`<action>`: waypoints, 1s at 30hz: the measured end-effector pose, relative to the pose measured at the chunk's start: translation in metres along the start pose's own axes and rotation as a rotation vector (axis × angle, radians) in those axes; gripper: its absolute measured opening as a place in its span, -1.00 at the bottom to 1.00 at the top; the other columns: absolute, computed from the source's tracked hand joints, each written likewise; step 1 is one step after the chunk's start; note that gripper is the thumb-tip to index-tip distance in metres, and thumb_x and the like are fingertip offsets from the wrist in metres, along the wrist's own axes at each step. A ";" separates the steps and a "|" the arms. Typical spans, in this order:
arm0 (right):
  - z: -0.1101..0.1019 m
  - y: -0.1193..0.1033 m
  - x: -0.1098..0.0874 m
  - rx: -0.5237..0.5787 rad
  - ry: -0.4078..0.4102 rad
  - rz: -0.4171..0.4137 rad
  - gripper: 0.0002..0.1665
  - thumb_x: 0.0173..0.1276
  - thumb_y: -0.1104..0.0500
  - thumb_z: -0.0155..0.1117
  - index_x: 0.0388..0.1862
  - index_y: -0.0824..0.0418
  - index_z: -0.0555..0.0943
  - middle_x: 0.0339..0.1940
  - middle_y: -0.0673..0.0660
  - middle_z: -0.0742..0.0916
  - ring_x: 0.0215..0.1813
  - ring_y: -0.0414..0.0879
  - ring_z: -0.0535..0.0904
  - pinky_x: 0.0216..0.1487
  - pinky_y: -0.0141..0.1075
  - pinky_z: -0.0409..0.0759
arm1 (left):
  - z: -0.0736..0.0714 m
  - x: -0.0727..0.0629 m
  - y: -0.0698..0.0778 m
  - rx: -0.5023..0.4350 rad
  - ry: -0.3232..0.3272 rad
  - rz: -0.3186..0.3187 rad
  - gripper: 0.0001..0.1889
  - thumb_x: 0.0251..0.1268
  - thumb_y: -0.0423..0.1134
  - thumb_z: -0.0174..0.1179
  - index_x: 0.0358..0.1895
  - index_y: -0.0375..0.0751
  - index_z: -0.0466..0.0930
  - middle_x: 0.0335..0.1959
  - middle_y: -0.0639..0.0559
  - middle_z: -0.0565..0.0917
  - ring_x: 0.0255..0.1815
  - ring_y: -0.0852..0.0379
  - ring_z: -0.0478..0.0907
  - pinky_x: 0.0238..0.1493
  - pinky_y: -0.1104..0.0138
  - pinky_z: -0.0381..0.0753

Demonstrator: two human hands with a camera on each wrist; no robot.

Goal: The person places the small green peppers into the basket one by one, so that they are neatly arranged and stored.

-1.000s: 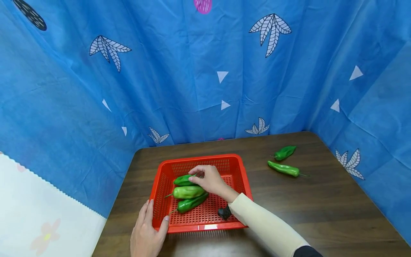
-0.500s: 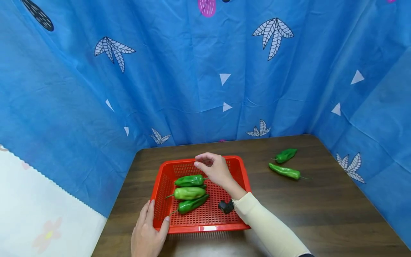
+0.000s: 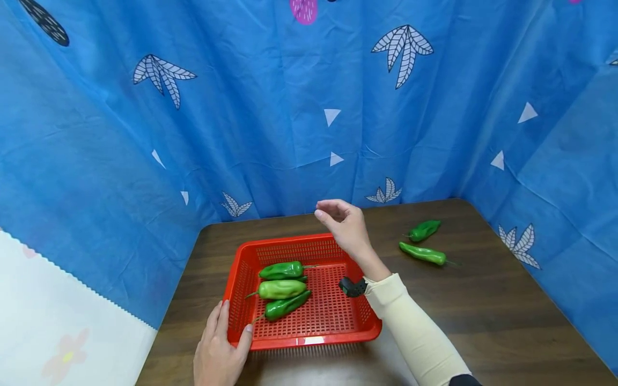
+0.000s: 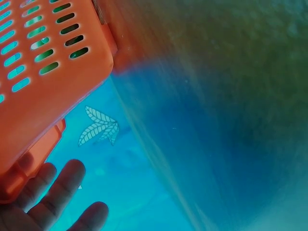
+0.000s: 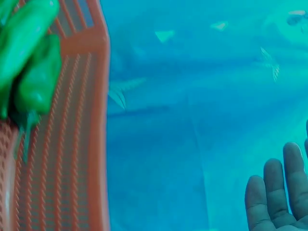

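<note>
The left hand point(image 3: 217, 351) rests with straight fingers on the perforated red plastic basket point(image 3: 354, 319) (three glossy green peppers point(image 3: 281, 288) inside). The right hand point(image 3: 347, 228), loosely curled and empty, hovers at the basket's one o'clock.

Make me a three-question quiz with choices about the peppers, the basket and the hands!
1. Where is the left hand?
A. on the basket's near left corner
B. on the curtain
C. on a pepper

2. How many green peppers in the red basket?
A. one
B. three
C. six

3. What does the right hand hold?
A. a pepper
B. the basket
C. nothing

Answers: 1 A, fingers rest on that corner. 2 B, three lie side by side. 3 C, it is raised over the far rim, empty.
</note>
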State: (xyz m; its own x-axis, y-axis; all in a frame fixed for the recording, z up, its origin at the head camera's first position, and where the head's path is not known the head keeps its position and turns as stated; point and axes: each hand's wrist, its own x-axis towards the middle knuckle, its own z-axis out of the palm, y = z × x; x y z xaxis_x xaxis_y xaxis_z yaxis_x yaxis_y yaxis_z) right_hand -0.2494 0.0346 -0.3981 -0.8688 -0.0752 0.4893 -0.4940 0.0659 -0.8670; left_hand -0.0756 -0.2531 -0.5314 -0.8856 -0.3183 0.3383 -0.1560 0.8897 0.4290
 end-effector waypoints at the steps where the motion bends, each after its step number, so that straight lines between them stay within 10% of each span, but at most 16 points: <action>1: -0.006 0.000 0.002 0.001 0.011 -0.003 -0.68 0.36 0.08 0.41 0.03 0.17 0.73 -0.04 0.17 0.79 -0.06 -0.08 0.72 -0.06 -0.42 0.65 | 0.000 0.000 0.000 -0.002 -0.002 0.001 -0.15 0.21 0.13 0.31 0.50 -0.22 0.31 0.44 -0.16 0.38 0.27 -0.22 0.51 0.04 -0.24 0.56; 21: -0.106 -0.005 -0.008 -0.123 0.274 0.049 -0.63 0.37 0.24 0.36 0.09 0.42 0.66 0.06 0.39 0.74 -0.09 -0.34 0.66 -0.09 -0.57 0.59 | 0.000 0.001 -0.002 -0.002 0.002 0.027 -0.15 0.21 0.12 0.32 0.50 -0.23 0.30 0.43 -0.17 0.38 0.25 -0.23 0.51 0.03 -0.24 0.58; 30: -0.145 0.021 -0.016 -0.168 0.373 0.099 -0.57 0.34 0.02 0.41 0.13 0.16 0.70 0.05 0.09 0.78 -0.03 -0.32 0.65 -0.06 -0.58 0.59 | -0.001 0.003 -0.003 -0.014 -0.002 0.024 -0.15 0.20 0.10 0.33 0.50 -0.25 0.30 0.43 -0.17 0.38 0.23 -0.24 0.52 0.03 -0.24 0.57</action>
State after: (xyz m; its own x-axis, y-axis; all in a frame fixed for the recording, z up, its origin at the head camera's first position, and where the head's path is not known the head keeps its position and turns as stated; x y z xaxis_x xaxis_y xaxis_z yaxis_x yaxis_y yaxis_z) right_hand -0.2504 0.1814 -0.4108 -0.8496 0.3026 0.4320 -0.3794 0.2183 -0.8991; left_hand -0.0776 -0.2570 -0.5311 -0.8898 -0.2960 0.3474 -0.1283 0.8926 0.4322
